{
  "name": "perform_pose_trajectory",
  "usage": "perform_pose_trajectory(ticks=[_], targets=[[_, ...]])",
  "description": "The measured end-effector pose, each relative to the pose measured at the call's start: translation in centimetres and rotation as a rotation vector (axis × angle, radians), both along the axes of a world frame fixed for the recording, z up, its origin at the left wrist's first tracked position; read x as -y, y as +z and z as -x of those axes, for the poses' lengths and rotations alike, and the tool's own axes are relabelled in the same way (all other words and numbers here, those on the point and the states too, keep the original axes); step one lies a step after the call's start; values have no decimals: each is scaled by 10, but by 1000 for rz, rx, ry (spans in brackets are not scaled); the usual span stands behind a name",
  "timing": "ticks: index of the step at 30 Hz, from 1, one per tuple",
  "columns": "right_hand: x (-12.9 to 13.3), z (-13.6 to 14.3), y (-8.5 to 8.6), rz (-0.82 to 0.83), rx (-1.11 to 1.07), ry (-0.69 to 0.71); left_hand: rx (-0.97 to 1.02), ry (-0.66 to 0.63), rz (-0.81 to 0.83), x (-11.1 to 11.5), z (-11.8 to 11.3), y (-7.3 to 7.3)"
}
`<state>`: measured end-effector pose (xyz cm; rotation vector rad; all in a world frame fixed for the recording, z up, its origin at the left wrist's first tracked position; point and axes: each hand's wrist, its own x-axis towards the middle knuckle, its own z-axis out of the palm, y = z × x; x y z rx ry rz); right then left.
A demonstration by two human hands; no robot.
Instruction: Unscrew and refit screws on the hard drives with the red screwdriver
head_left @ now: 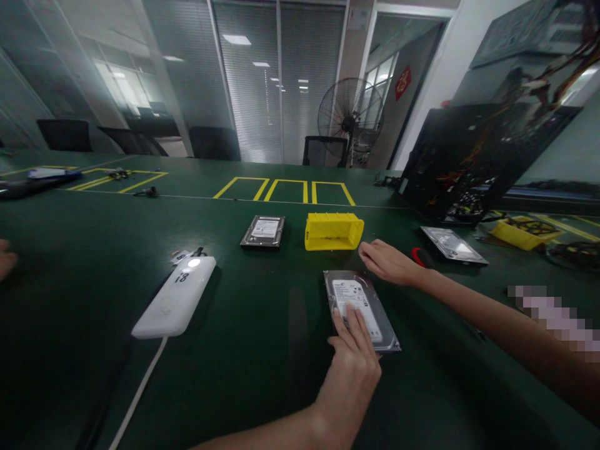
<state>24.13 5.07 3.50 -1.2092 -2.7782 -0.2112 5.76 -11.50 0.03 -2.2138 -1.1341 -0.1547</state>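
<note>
A hard drive (375, 300) lies label up on the green table, and my left hand (354, 356) rests on its lower part with fingers stretched out. Just beyond the drive, near the right end of a yellow bin (334, 232), is my right hand (387, 261). Its fingers are curled together; whatever they hold, if anything, is too small to make out. The yellow bin lies on its side, its opening facing me. A second hard drive (265, 231) lies left of the bin. To the right is a third drive (454, 244), beside a red-handled tool (422, 257).
A white power bank (177, 299) with a cable lies at the left. At the back right stands an open computer case (469, 162), near another yellow bin (525, 232) holding parts. Another person's hand (6, 259) shows at the left edge. Yellow tape outlines mark the far table.
</note>
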Motion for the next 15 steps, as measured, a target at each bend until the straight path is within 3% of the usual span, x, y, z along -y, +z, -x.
perform_pose_trajectory(ticks=[2, 6, 11, 15], targets=[[-8, 8, -2, 126, -148, -82, -13, 1, 9, 1, 0, 1], [-32, 33, -8, 305, -281, -115, -21, 2, 3, 1, 1, 1], [-49, 55, -12, 266, -294, -135, 3, -6, 5, 0, 1, 2], [-49, 42, -13, 208, -292, -202, 12, -1, 6, 0, 0, 2]])
